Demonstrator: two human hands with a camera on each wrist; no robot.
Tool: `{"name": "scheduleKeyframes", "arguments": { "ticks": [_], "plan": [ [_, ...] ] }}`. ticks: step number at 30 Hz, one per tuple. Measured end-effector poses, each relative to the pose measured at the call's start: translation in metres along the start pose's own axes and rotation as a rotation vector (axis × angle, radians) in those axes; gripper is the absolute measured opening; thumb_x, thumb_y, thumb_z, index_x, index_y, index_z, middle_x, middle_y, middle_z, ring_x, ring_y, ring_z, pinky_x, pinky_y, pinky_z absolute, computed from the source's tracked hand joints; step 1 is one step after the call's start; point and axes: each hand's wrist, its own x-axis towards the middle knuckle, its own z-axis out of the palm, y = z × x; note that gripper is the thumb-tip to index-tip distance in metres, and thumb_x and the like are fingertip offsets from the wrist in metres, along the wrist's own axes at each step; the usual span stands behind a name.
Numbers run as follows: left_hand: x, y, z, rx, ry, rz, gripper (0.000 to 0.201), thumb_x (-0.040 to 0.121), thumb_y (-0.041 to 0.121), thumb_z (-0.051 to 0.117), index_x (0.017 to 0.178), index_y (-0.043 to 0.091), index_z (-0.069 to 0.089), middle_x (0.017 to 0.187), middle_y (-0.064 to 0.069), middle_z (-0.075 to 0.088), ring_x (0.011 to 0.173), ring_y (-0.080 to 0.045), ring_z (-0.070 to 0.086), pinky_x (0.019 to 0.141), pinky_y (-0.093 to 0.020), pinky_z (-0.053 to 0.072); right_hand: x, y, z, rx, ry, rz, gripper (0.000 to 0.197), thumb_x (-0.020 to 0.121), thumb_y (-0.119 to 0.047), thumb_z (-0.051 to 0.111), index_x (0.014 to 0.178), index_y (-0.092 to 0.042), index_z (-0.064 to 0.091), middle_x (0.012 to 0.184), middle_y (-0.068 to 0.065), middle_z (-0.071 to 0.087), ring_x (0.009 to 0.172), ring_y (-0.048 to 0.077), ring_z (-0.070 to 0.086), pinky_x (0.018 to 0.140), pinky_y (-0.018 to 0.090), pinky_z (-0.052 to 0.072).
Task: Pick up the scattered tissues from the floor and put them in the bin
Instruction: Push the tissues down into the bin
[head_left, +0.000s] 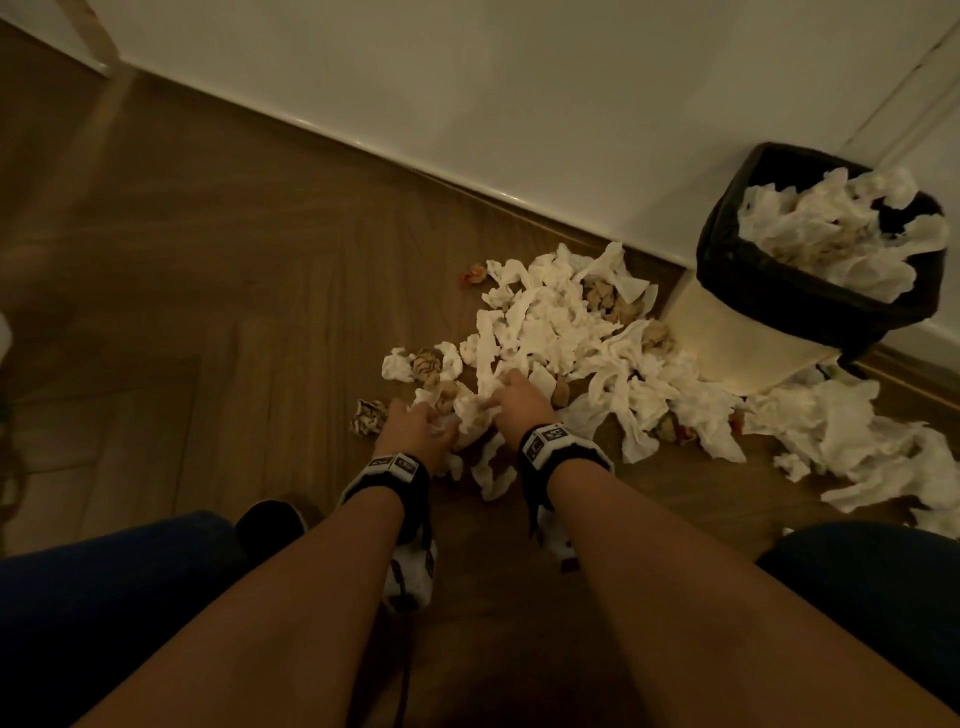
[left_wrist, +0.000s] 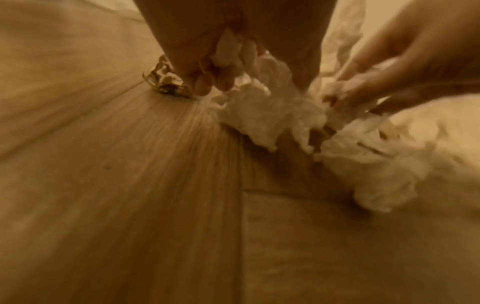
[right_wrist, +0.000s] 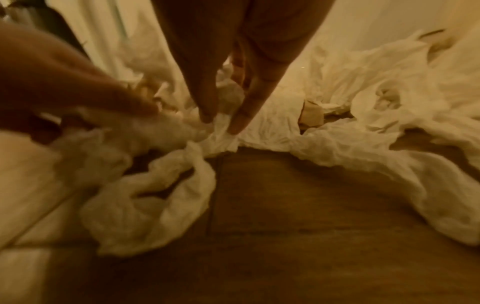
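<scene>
You're gathering tissues off the floor.
Left hand and right hand are each clutching some; next you're needing the bin.

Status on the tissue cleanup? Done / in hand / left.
Done: the bin by the wall already holds a mound of tissues above its rim.
In hand: the left hand and right hand both grip white tissues at the near edge of the pile.
Left: most of it. The pile spreads across the floor to the bin's base, plus brownish crumpled wads nearby.
</scene>
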Motion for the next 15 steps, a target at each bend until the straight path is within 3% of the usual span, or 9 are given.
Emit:
{"name": "scheduleKeyframes", "arguments": {
  "ticks": [2,4,7,9,11,13,15],
  "plan": [
    [0.001,0.002,-0.002,-0.01,0.019,0.022,0.013,0.091,0.024,0.05,0.084,0.013,0.05,0.106,-0.014,0.049,0.097,-0.028,0.048,0.076,-0.028,0.032,0.001,0.003,-0.008,0.149,0.082,0.043,0.029,0.093,-0.005,0.044,0.114,-0.006,0.065,0.134,0.009,0.045,0.116,0.027,0.05,0.096,0.03,0.037],
    [0.001,0.005,-0.003,-0.071,0.045,-0.01,0.005,0.09,0.007,0.046,0.09,0.012,0.047,0.115,-0.016,0.047,0.101,-0.028,0.047,0.079,-0.03,0.034,0.0,0.009,-0.014,0.316,0.157,0.135,0.03,0.091,-0.002,0.044,0.105,-0.011,0.069,0.125,0.006,0.056,0.115,0.025,0.052,0.096,0.029,0.038],
    [-0.001,0.01,-0.004,-0.188,0.057,-0.064,0.042,0.09,0.003,0.046,0.13,0.012,0.039,0.139,-0.016,0.03,0.121,-0.034,0.041,0.099,-0.039,0.037,-0.003,0.019,-0.017,0.656,0.291,0.266,0.033,0.09,0.003,0.039,0.099,-0.016,0.065,0.122,0.008,0.059,0.114,0.027,0.053,0.089,0.029,0.044],
    [-0.001,0.016,-0.007,-0.262,0.049,-0.063,0.055,0.092,0.001,0.042,0.142,0.019,0.029,0.143,-0.016,0.031,0.127,-0.034,0.039,0.105,-0.04,0.034,-0.006,0.026,-0.019,0.879,0.336,0.317,0.038,0.089,0.006,0.036,0.103,-0.02,0.059,0.124,0.01,0.054,0.112,0.03,0.052,0.086,0.031,0.046],
    [0.0,0.02,-0.008,-0.327,0.06,-0.065,0.055,0.091,-0.003,0.036,0.141,0.022,0.034,0.133,-0.016,0.047,0.119,-0.033,0.049,0.097,-0.037,0.042,-0.006,0.031,-0.023,1.129,0.29,0.374,0.04,0.092,0.004,0.035,0.113,-0.02,0.059,0.127,0.011,0.051,0.106,0.03,0.053,0.083,0.038,0.052],
    [0.001,0.023,-0.009,-0.402,0.089,-0.077,0.045,0.094,0.001,0.034,0.131,0.022,0.048,0.122,-0.014,0.056,0.106,-0.03,0.056,0.087,-0.033,0.048,-0.009,0.032,-0.029,1.405,0.225,0.44,0.035,0.097,0.0,0.033,0.122,-0.009,0.056,0.122,0.01,0.05,0.092,0.026,0.054,0.069,0.035,0.051],
    [0.004,0.026,-0.01,-0.54,0.086,-0.119,0.038,0.096,0.006,0.033,0.123,0.019,0.056,0.111,-0.012,0.06,0.096,-0.027,0.058,0.089,-0.039,0.051,-0.014,0.031,-0.037,1.576,0.201,0.506,0.036,0.097,0.003,0.029,0.127,0.004,0.048,0.114,0.01,0.045,0.075,0.018,0.05,0.064,0.03,0.048]
  ]
}}
